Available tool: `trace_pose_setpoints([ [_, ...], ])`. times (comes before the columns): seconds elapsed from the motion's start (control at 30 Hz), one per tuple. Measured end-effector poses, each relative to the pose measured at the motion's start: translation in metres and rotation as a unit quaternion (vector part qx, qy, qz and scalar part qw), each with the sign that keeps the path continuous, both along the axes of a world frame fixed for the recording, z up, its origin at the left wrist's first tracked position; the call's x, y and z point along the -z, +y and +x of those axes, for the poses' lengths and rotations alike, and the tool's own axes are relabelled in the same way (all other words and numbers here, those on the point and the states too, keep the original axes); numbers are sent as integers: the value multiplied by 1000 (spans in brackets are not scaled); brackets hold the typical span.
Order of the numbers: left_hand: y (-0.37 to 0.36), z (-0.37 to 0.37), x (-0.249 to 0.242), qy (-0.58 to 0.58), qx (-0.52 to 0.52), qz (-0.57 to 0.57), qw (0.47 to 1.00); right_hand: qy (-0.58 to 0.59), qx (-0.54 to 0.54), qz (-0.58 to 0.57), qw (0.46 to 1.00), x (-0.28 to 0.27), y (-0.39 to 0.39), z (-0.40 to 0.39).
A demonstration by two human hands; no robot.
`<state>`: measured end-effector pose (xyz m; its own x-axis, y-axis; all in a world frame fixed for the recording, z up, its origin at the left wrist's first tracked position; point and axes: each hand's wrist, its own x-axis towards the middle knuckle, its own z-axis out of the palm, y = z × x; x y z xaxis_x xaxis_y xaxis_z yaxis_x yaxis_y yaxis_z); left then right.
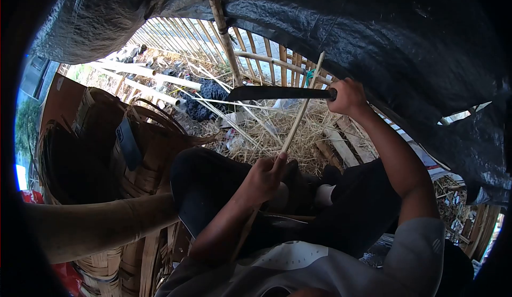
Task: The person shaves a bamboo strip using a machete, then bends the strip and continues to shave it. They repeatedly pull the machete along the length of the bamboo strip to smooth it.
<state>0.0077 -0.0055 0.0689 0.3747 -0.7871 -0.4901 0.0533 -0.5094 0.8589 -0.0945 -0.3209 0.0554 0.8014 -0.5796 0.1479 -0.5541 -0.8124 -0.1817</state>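
Note:
My left hand [262, 178] is closed around a long, pale bamboo strip [297, 123], thumb laid along it. The strip slants up and away to the right, and its lower end runs back under my left forearm. My right hand [346, 98] grips the handle of a machete [282, 93] with a dark, broad blade. The blade points left, level across the upper part of the strip, and overlaps it near the handle. Both hands are in front of my bent knees.
Shavings [306, 137] litter the ground ahead, with loose bamboo strips [240, 129] and cut poles [138, 89]. Woven baskets [141, 177] stand at left behind a thick bamboo pole [106, 225]. A slatted bamboo fence [256, 46] and dark tarpaulin [394, 46] close in above and right.

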Motion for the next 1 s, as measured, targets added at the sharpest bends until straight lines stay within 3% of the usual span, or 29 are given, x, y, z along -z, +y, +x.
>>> trace_pose_setpoints([
  [0.07, 0, -1, -4, 12, 6, 2, 1000, 54, 144, 67, 986, -15, -21, 0],
  [0.13, 1, -3, 1, 31, -2, 2, 1000, 27, 219, 63, 973, -2, -46, -7],
  [0.23, -7, -3, -3, 177, -37, 10, 984, -23, 133, 98, 986, -7, -32, -10],
  [0.27, -5, 0, 9, 188, -37, -23, 981, 6, 104, 123, 987, -11, -23, -4],
  [0.3, 0, 5, 29, 199, -36, -57, 978, -42, 45, 109, 992, -8, -10, 1],
  [0.37, 6, 5, -1, 60, 18, -48, 997, -79, -41, 89, 992, -8, 15, 10],
  [0.4, 10, 7, -9, 116, 11, -37, 992, -69, -67, 83, 992, -16, 26, 12],
  [0.47, 24, 6, -13, 233, -4, -11, 973, -3, -29, 55, 998, -17, 30, 14],
  [0.57, 35, -11, -4, 182, 27, 11, 983, 78, 75, 49, 993, -13, 21, 20],
  [0.63, 36, -17, -9, 148, 52, 15, 988, 70, 97, 58, 991, -17, 7, 22],
  [0.7, 31, -18, -8, 167, 20, 6, 986, 56, 122, 45, 990, -22, 2, 24],
  [0.8, 23, -12, -19, 155, -20, 11, 988, 66, 158, 124, 977, -32, 6, 26],
  [0.93, 8, -1, 8, 83, -43, -23, 995, -9, 49, 75, 996, -32, 39, 14],
  [0.97, 4, -1, 6, 55, -50, 18, 997, -21, 32, 67, 997, -26, 43, 12],
  [1.0, 2, 1, 6, 102, -65, 4, 993, -35, 14, 59, 998, -25, 46, 13],
])
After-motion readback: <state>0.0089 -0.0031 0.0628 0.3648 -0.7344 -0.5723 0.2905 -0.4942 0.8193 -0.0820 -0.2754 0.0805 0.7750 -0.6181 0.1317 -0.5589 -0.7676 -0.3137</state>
